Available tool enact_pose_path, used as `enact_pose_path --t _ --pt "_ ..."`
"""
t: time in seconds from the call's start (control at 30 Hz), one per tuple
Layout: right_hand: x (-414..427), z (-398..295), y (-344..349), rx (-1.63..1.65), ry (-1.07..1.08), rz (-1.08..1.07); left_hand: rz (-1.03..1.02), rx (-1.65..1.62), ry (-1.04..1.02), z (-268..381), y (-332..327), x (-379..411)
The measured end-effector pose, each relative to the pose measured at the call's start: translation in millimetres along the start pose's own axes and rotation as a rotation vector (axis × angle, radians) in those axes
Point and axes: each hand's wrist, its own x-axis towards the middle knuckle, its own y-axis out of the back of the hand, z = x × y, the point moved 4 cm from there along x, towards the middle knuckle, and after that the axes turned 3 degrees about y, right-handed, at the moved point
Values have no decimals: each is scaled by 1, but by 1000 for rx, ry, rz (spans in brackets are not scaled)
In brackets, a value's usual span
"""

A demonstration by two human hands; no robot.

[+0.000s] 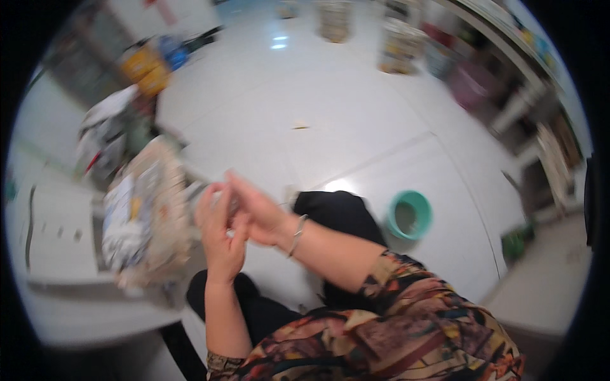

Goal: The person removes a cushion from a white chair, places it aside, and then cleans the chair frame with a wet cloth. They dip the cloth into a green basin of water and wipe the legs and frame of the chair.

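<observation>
In front of my lap, both hands are brought together around a small pale item. It looks translucent or whitish, but blur and fingers hide most of it, so its kind is unclear. My left hand curls over its near left side. From the right, my right hand presses against it with the fingers extended; a bangle circles that wrist. Just left of the hands lies a beige cloth-like bundle with a white printed plastic package on it.
A turquoise bucket stands on the tiled floor right of my knee. Plastic bags and a yellow box lie farther left. Large containers and a shelf stand far right. A white table edges my left side.
</observation>
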Motion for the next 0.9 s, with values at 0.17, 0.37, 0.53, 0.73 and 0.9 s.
enact_pose_path --t 0.17,0.37,0.53,0.73,0.9 --pt "-114 -43 32 31 6 -44 -231 -162 57 13 -63 -22" --pt "-247 -145 59 -334 399 207 -250 -776 575 45 -94 17" --pt "-366 -174 164 -14 747 810 -379 -930 595 65 -100 41" --pt "-478 -110 237 156 759 1229 -562 -903 604 79 -135 51" --pt "-474 -60 250 181 596 1216 -709 -1043 677 67 -158 39"
